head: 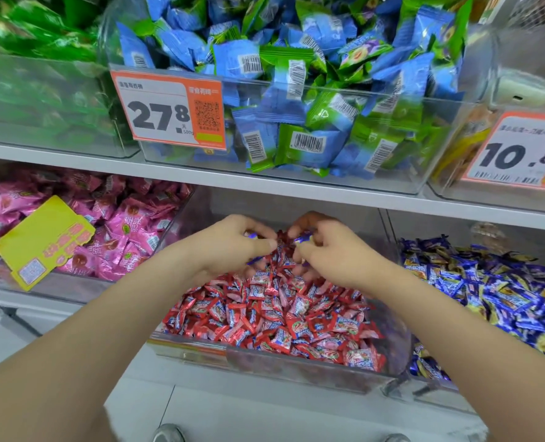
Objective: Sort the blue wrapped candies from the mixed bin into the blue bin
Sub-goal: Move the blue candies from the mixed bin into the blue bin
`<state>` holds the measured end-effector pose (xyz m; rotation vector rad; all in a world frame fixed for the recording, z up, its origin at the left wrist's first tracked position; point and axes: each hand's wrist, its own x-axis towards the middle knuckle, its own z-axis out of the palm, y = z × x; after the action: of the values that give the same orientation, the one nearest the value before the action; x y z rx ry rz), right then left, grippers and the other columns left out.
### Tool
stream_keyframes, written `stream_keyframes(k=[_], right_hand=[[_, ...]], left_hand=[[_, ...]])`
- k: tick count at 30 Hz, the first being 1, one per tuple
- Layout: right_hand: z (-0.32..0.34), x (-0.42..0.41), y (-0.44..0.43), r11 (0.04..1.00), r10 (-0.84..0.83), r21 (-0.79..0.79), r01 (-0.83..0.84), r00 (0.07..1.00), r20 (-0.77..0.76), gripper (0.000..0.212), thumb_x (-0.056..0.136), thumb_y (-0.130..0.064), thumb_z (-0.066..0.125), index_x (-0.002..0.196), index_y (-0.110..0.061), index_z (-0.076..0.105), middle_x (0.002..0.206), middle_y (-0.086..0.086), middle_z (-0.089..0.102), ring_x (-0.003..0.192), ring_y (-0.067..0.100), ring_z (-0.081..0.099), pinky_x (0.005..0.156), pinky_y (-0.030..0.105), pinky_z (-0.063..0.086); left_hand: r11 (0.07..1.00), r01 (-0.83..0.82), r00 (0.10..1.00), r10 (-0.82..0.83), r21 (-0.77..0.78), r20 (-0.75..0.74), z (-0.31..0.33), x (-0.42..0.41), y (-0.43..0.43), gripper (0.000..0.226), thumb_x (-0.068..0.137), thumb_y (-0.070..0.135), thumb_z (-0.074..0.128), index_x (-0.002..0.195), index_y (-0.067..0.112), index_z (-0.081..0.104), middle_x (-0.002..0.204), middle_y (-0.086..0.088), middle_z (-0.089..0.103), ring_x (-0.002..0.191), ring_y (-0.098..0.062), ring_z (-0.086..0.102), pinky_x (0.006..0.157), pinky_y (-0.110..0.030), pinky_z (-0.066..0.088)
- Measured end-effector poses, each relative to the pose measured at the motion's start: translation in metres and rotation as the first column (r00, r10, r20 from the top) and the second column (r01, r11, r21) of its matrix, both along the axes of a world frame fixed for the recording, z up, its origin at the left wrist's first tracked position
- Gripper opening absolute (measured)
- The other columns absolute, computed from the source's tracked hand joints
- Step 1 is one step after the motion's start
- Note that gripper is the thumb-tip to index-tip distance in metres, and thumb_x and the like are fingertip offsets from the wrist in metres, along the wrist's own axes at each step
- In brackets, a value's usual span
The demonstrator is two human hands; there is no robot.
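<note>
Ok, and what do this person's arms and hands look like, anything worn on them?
Nothing worn shows. The left hand and right hand are bare: no gloves, no rings visible. The left forearm and right forearm are uncovered down to the frame's edge, with no sleeve, cuff, watch or wristband in view.

Upper shelf (pixel 201 177), white: green bin (pixel 41 132) left, blue-green bin (pixel 449 129) middle, yellow bin (pixel 456 190) right, side by side. Lower shelf (pixel 233 409): pink bin (pixel 73 286) left, red bin (pixel 296 365) middle, blue bin (pixel 520 234) right, all clear plastic
</note>
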<state>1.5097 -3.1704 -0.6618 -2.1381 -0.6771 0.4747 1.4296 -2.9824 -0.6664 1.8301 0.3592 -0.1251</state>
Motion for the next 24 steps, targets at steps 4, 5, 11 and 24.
stream_keyframes(k=[4,5,11,24], right_hand=[[0.007,-0.016,-0.020,0.978,0.196,-0.091,-0.188,0.976,0.093,0.026,0.102,-0.018,0.052,0.120,-0.036,0.061,0.096,0.006,0.067,0.072,0.010,0.062,0.063,0.031,0.053],[0.008,-0.020,-0.026,0.964,0.249,-0.145,-0.222,0.946,0.207,0.020,0.101,-0.029,0.058,0.120,-0.037,0.059,0.099,-0.002,0.064,0.079,0.005,0.058,0.068,0.026,0.046],[0.022,-0.042,-0.068,0.955,0.287,-0.230,-0.190,0.794,0.536,0.013,0.096,-0.047,0.063,0.104,-0.040,0.054,0.089,-0.009,0.056,0.092,0.021,0.060,0.078,0.041,0.047],[0.015,0.000,-0.204,0.868,-0.008,-0.456,0.198,0.923,0.386,0.067,0.100,-0.021,0.067,0.159,-0.034,0.039,0.147,0.011,0.050,0.131,0.029,0.052,0.105,0.034,0.041]], left_hand=[[0.908,0.070,0.996,-0.084,-0.414,-0.015,0.016,0.001,-0.032,0.023,0.085,-0.008,0.056,0.105,-0.017,0.062,0.105,-0.025,0.063,0.091,-0.032,0.058,0.077,-0.038,0.054],[0.864,0.102,0.993,-0.122,-0.493,-0.008,0.019,0.000,-0.040,0.037,0.068,-0.011,0.052,0.104,-0.018,0.059,0.106,-0.027,0.060,0.094,-0.035,0.058,0.082,-0.041,0.053],[0.865,0.228,0.970,-0.241,-0.446,0.028,0.031,-0.012,-0.085,0.057,0.059,-0.020,0.038,0.112,-0.012,0.056,0.096,-0.031,0.057,0.086,-0.037,0.066,0.076,-0.042,0.062],[0.488,0.283,0.826,-0.562,0.826,0.050,-0.002,0.013,-0.130,0.028,0.087,0.009,0.050,0.105,0.029,0.056,0.107,0.005,0.050,0.099,-0.020,0.057,0.091,-0.043,0.048]])
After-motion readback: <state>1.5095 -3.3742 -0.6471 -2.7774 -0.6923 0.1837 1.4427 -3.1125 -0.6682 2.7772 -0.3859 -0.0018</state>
